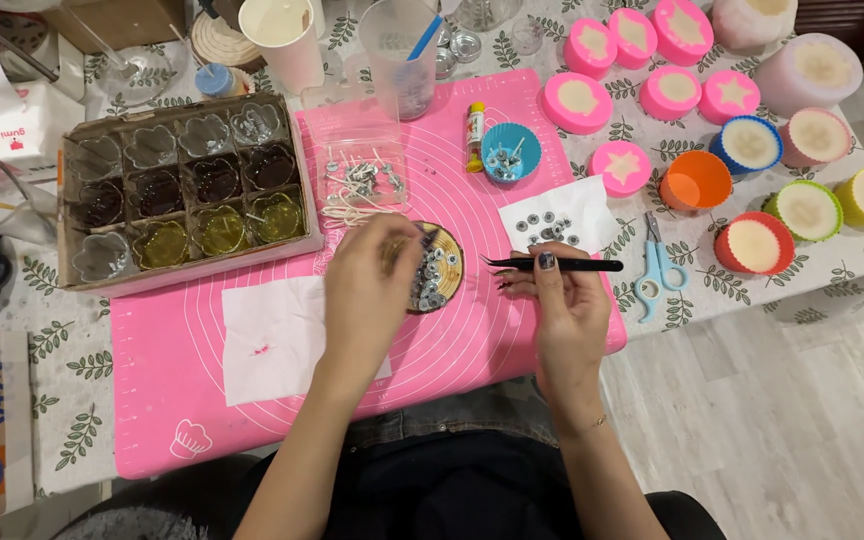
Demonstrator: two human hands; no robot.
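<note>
Over a bright pink silicone work mat (472, 350) on a leaf-patterned counter (852, 265), a person's left hand (367, 290) curls over a round wooden slice (442, 265) heaped with small silver metal wick tabs (430, 280), fingertips touching the pile; whether that grip pinches a tab cannot be told. Just to the right, the right hand (562, 305) has its grip clenched around slim black tweezers (552, 264), which lie level with their points aimed at the wooden slice and stopping just short of it. More metal tabs lie on a white paper square (577, 205) above the tweezers. Beyond the left hand, a clear plastic box of white candle wicks (357, 180) sits beside a cardboard tray of flower-shaped glass cups (187, 190). Light blue scissors (659, 270) rest near the mat's right edge, with pink, orange, blue and green silicone moulds (752, 145) of pale wax spread behind them.
</note>
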